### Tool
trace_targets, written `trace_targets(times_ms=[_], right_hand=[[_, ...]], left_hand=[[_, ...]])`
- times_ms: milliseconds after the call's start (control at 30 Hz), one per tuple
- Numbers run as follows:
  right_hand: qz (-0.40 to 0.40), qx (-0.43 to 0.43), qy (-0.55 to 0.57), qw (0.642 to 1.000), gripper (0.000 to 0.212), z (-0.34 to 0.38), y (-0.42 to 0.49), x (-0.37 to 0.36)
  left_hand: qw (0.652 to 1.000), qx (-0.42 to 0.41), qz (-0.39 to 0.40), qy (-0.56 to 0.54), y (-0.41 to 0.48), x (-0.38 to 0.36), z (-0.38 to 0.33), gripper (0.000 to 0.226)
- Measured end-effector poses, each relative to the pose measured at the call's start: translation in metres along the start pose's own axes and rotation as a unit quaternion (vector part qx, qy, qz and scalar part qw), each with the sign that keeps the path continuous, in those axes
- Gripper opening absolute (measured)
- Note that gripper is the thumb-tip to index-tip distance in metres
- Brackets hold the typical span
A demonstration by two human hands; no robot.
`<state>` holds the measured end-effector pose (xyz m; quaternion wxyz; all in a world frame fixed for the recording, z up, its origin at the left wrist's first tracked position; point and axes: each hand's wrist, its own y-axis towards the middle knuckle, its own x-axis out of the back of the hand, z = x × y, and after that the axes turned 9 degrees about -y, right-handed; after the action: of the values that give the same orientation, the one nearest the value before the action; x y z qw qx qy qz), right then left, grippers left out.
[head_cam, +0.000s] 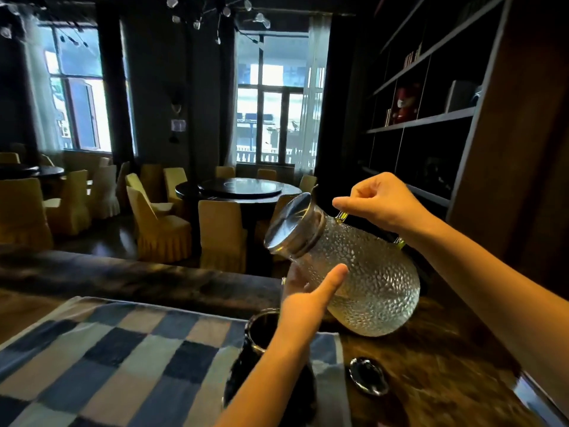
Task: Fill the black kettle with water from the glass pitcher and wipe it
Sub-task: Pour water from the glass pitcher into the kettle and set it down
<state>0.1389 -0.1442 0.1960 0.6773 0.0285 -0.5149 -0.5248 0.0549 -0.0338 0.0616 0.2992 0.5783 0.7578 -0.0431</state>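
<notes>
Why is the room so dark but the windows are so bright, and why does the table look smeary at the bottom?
In the head view, daylight blows out the windows, leaving the shelves nearly black; the wooden table and checked cloth smear from motion blur; the glass pitcher stays sharp, glinting on its metal lid; the wide lens bends the edges.

Dim dining room, dark walls. Two tall windows: left window (81,97), centre window (277,100), both bright with daylight, sheer curtains beside them. Round dark table (240,188) with glass turntable, ringed by yellow-covered chairs (160,226). More such chairs at far left. Dark wooden floor. Dark bookshelf (431,87) on right wall, red figurine (405,103) on one shelf. Glass-drop chandelier (215,10) overhead.
</notes>
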Motion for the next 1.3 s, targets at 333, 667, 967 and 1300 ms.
trace_targets(times_ms=[333, 667, 967, 1300], right_hand=[[0.063, 0.021, -0.135, 0.989, 0.043, -0.032, -0.025, -0.005], [0.057, 0.064, -0.276, 0.957, 0.044, -0.030, -0.032, -0.029], [0.051, 0.104, -0.326, 0.938, 0.049, -0.024, -0.019, -0.050], [0.063, 0.124, -0.367, 0.920, 0.049, -0.011, -0.011, -0.060]], left_hand=[[0.993, 0.082, -0.074, -0.049, -0.031, -0.038, 0.070, 0.100], [0.972, 0.176, -0.129, -0.088, -0.033, -0.034, 0.090, 0.090], [0.956, 0.171, -0.138, -0.192, -0.025, -0.026, 0.091, 0.073], [0.941, 0.191, -0.140, -0.242, -0.028, -0.025, 0.084, 0.090]])
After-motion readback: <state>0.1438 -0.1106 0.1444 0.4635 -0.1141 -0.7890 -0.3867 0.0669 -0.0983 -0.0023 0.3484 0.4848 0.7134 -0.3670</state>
